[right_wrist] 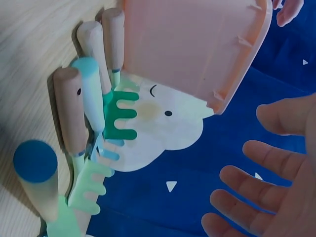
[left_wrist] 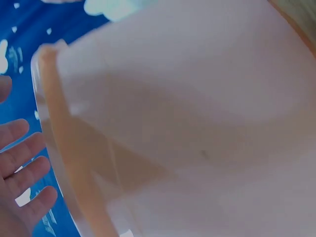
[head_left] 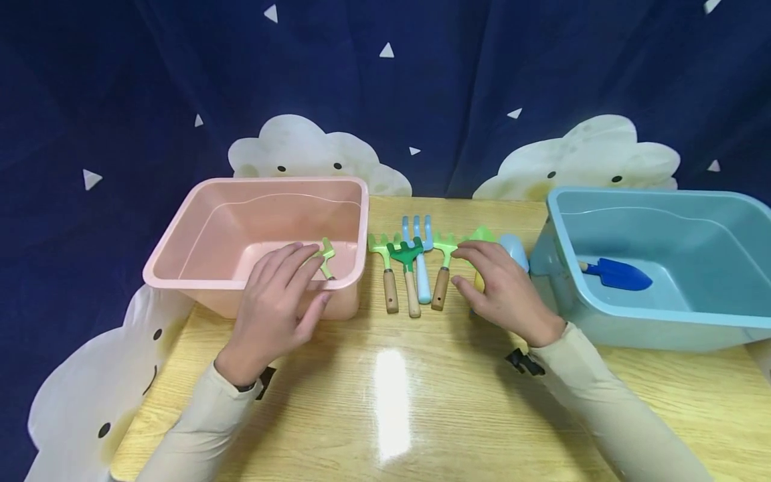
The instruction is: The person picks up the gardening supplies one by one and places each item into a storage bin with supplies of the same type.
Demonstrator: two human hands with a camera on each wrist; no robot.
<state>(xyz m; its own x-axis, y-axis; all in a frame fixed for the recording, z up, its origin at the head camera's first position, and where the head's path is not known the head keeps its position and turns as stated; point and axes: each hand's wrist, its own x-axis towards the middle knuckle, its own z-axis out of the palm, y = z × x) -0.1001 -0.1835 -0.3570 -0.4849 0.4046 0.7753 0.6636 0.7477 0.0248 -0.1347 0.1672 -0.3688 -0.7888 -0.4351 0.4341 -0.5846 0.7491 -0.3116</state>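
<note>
light-green rake (head_left: pixel 442 278) | pronged head, brown wooden handle | right hand (head_left: pixel 504 291) near

We see a draped tabletop corner, room type unclear: a wood-grain bench (head_left: pixel 464 422) backed by navy cloth (head_left: pixel 446 87) with pale clouds (head_left: pixel 295 144) and small white triangles (head_left: pixel 387 51).

Partly hiding the small green fork (head_left: pixel 327 251) behind the pink bin (head_left: pixel 265 221); partly covering the light-green tool (head_left: pixel 482 233) with the right hand (head_left: pixel 506 288); cutting off the blue bin (head_left: pixel 674 314) at the head view's right edge.
</note>
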